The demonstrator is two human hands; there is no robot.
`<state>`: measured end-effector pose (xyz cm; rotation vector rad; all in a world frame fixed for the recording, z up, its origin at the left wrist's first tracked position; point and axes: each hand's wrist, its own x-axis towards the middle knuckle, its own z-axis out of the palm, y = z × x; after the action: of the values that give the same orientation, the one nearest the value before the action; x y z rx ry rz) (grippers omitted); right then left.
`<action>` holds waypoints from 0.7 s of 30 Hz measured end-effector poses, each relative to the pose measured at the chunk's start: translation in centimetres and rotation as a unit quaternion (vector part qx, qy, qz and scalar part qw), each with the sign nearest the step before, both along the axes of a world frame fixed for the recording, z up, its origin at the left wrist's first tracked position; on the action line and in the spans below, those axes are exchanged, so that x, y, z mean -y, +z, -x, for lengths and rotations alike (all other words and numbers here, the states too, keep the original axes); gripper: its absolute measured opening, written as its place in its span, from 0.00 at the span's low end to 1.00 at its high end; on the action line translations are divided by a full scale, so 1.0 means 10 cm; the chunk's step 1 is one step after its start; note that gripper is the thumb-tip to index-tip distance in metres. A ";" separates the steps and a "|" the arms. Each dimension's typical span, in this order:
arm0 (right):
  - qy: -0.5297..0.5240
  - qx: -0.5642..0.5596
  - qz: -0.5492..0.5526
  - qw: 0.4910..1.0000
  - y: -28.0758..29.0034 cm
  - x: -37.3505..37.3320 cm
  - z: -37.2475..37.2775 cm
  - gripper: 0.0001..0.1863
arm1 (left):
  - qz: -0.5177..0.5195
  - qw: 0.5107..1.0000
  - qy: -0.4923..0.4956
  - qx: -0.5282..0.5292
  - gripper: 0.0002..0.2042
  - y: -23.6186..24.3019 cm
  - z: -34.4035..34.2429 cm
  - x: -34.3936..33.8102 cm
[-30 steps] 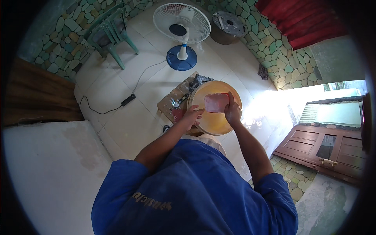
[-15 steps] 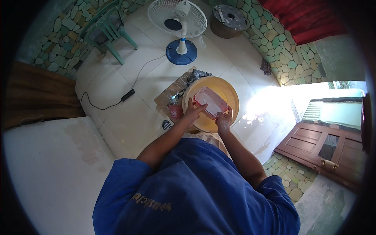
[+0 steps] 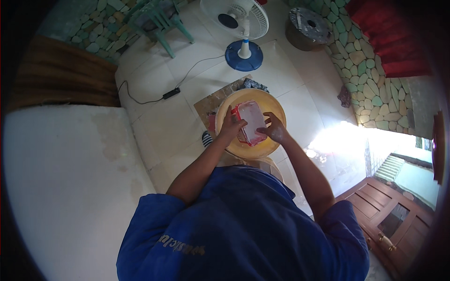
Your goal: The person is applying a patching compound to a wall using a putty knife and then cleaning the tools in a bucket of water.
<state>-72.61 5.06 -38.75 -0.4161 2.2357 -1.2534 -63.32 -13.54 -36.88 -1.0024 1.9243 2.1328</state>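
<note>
A rectangular plastic container (image 3: pixel 253 117) with red edges and a whitish, smeared face is held tilted over a round yellow basin (image 3: pixel 276 105). My left hand (image 3: pixel 229 127) grips its left side, the thumb lying across the near face. At the right edge is my right hand (image 3: pixel 275 129), its thumb on the whitish face and its other fingers curved by the rim. Most of the basin's inside is hidden beneath the container and hands.
Behind the basin lies a stained brown board (image 3: pixel 211 100) with a dark crumpled cloth (image 3: pixel 255 85). Farther off stand a fan (image 3: pixel 243 56) with its cord, a green chair (image 3: pixel 161 28) and a round drum (image 3: pixel 307 35). A white block-like surface (image 3: pixel 75 187) is at left, a brown door (image 3: pixel 389 220) at right.
The container has turned clockwise to stand more upright in view, showing its red side at the left. My right hand has shifted up along its right edge. The whole view has swung.
</note>
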 end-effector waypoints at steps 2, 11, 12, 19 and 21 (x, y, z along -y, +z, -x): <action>0.190 -0.025 -0.039 0.981 -0.11 -0.01 0.18 0.32 | 0.028 1.000 -0.008 0.001 0.46 0.02 -0.01 -0.09; 0.179 -0.073 -0.050 0.980 0.01 0.04 0.16 0.15 | 0.063 0.997 0.027 -0.042 0.45 0.03 -0.11 -0.34; 0.172 -0.043 -0.055 0.983 -0.03 0.03 0.15 0.15 | 0.074 0.996 0.028 -0.037 0.46 0.01 -0.11 -0.35; 0.150 -0.004 0.010 0.989 -0.18 0.03 0.13 0.16 | 0.227 0.974 -0.013 -0.023 0.49 0.02 -0.18 -0.35; 0.112 -0.168 0.037 0.979 -0.12 0.05 0.10 0.14 | 0.228 0.973 -0.025 -0.029 0.49 0.00 -0.20 -0.36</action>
<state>-73.57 4.55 -39.99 -0.9420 2.3363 -1.2199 -61.29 -9.93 -36.86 -0.9460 2.5073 1.7432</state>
